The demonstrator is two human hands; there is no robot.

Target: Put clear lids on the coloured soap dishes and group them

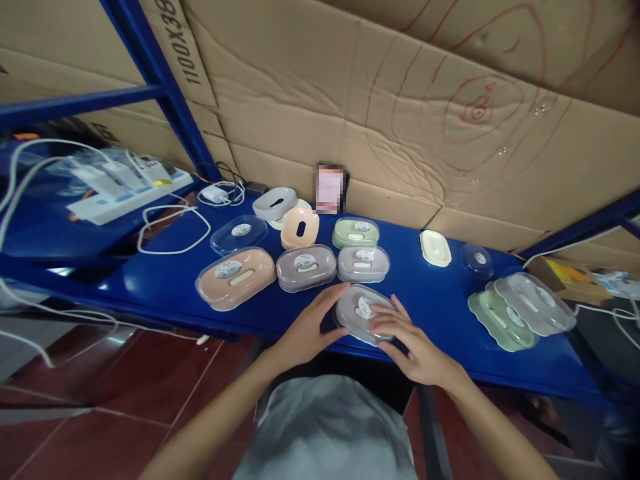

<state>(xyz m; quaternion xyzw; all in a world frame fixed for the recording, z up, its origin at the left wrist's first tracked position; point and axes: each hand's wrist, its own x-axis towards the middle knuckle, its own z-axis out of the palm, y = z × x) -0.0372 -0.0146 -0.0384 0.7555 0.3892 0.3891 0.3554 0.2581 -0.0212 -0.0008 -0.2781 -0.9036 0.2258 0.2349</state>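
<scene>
A grey oval soap box (357,313) with a clear lid and a round label lies at the front edge of the blue table. My left hand (313,321) grips its left side, fingers at the far rim and thumb at the near one. My right hand (413,340) holds it from the right, with several fingers over the lid. Just behind stand a second grey soap box (364,265), a darker grey one (307,268), a pink one (237,277) and a green one (356,232), all under clear lids.
Behind are an uncovered peach tray (300,227), a grey tray (275,203) and a phone (331,189). A cream piece (435,248) and a clear lid (477,261) lie right, near stacked boxes (533,303). Another lid (239,235), cables and a power strip (130,200) are left.
</scene>
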